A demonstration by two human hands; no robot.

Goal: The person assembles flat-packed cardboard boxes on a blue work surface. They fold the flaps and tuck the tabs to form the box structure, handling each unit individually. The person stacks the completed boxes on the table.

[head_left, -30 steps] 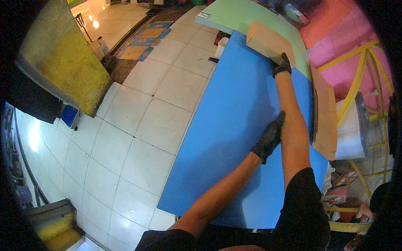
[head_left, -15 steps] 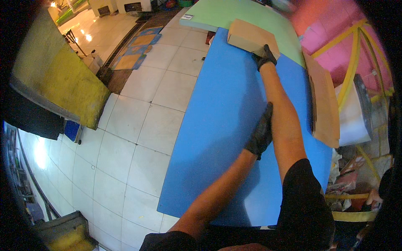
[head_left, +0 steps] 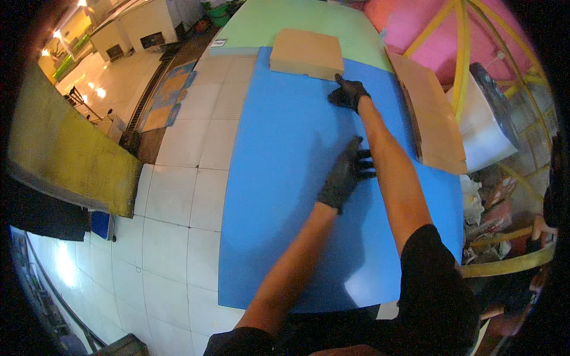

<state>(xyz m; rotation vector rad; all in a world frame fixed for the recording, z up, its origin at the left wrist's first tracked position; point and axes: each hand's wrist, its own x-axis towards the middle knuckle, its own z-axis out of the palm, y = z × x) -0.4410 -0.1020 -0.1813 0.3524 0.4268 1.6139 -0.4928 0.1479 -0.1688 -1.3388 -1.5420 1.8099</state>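
Observation:
A low tan cardboard block [head_left: 306, 48], either a box or a stack of flat sheets, lies at the far end of the blue tabletop [head_left: 285, 178], by the green surface. My right hand [head_left: 350, 95], in a black glove, is at the block's near right corner. Its thumb and fingers are apart, and it grips nothing; whether the thumb touches the corner I cannot tell. Nearer to me, my left hand [head_left: 344, 175], also black-gloved, hovers over the blue top beside my right forearm. Its fingers are spread, with nothing in them.
Flat brown cardboard pieces [head_left: 430, 113] lie along the table's right edge. Beyond the blue top is a green surface [head_left: 297, 15]. Yellow metal bars [head_left: 460, 59] and a white bin-like object [head_left: 484, 127] stand at right. White floor tiles [head_left: 166, 237] run along the left, past a yellow-grey slab [head_left: 77, 148].
My right hand has come off the cardboard block and its fingers have spread. My left hand has opened its fingers. The whole view has shifted a little, with the table appearing further left.

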